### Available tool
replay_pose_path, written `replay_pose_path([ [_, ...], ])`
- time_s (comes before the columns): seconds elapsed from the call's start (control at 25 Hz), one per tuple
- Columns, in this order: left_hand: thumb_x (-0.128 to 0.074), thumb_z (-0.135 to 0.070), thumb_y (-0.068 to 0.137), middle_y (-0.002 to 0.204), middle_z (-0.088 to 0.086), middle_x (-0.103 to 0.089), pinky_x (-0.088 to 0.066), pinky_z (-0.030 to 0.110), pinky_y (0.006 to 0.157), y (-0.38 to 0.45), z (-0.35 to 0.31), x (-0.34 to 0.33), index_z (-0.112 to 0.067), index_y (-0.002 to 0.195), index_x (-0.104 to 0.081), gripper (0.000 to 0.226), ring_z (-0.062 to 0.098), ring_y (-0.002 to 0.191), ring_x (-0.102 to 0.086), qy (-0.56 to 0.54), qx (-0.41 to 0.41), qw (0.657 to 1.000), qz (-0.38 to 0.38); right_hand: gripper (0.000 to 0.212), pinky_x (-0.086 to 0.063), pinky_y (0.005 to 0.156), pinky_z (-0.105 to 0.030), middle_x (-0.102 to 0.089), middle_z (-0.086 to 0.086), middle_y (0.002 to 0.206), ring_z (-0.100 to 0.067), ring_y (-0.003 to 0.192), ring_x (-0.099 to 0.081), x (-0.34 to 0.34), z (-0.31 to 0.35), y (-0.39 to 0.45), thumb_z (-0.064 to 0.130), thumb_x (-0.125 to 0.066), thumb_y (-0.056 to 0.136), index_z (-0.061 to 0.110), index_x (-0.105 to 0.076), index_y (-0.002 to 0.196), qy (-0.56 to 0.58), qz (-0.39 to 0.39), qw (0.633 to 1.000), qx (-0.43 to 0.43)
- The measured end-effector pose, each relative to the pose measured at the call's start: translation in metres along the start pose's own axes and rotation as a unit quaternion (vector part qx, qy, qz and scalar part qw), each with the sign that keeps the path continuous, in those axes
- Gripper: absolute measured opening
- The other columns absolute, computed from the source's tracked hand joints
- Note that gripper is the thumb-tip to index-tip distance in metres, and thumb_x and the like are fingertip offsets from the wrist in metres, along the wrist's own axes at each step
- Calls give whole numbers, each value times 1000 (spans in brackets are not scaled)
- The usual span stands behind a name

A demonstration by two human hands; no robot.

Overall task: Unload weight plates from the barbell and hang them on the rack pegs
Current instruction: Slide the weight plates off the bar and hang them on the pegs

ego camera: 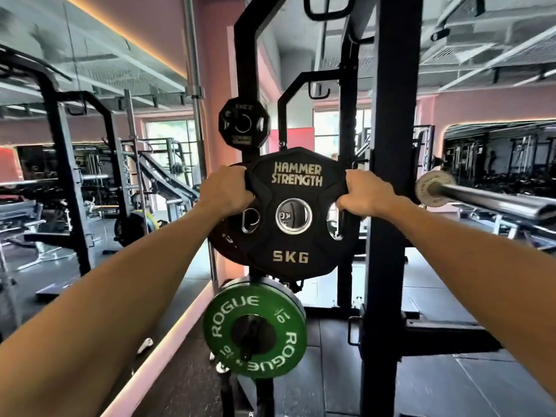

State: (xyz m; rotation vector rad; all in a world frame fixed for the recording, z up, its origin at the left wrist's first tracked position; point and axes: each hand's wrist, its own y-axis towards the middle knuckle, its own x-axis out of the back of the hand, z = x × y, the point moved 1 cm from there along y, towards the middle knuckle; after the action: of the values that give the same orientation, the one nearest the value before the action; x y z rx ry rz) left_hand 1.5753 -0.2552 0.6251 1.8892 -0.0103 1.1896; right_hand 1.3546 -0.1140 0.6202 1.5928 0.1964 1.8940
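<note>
We grip the black twelve-sided rubber 5 kg plate (290, 215) with left hand (230, 188) and right hand (365, 192), fingers curled through its slots; next, its hole probably needs aligning onto the peg, hidden behind.

Tight spot here: the 5 kg plate (293, 212) I'm holding fills the gap between the rack's left post (245, 70) and the thick upright (391, 176) on my right. Green plate (255, 335) blocks just below, small black plate (243, 123) above, barbell end (433, 188) pokes in right. Open floor (451, 371) lower right.

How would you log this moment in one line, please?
both hands grip 5 kg plate | at rack | barbell sleeve bare
</note>
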Motion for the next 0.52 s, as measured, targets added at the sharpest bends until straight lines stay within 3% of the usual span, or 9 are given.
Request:
replay_pose_path([
  [0.08, -64, -24, 74, 83, 5, -56, -46, 37, 69, 6, 32, -9, -14, 93, -60, 22, 38, 89, -62, -5, 2, 1000, 4, 14, -38, 65, -31, -59, -2, 79, -26, 78, -58, -21, 21, 14, 22, -64, 77, 16, -52, 80, -6, 13, 1000, 8],
  [0.2, -64, -21, 75, 96, 11, -64, -47, 39, 74, 22, 78, -23, -13, 99, -60, 26, 39, 95, -62, 15, 17, 1000, 9, 24, -42, 65, -32, -52, 1, 65, -23, 68, -56, -58, 47, 44, 21, -65, 75, 20, -43, 65, 3, 28, 999, 15],
  [0.52, -62, -19, 75, 99, 16, -65, -48, 39, 74, 68, 169, -67, -10, 101, -63, 28, 41, 95, -63, 37, 14, 999, 30, 22, -53, 79, -39, -64, -3, 85, -27, 83, -61, -136, 94, 109, 25, -68, 69, 15, -59, 86, -4, 23, 999, 24],
])
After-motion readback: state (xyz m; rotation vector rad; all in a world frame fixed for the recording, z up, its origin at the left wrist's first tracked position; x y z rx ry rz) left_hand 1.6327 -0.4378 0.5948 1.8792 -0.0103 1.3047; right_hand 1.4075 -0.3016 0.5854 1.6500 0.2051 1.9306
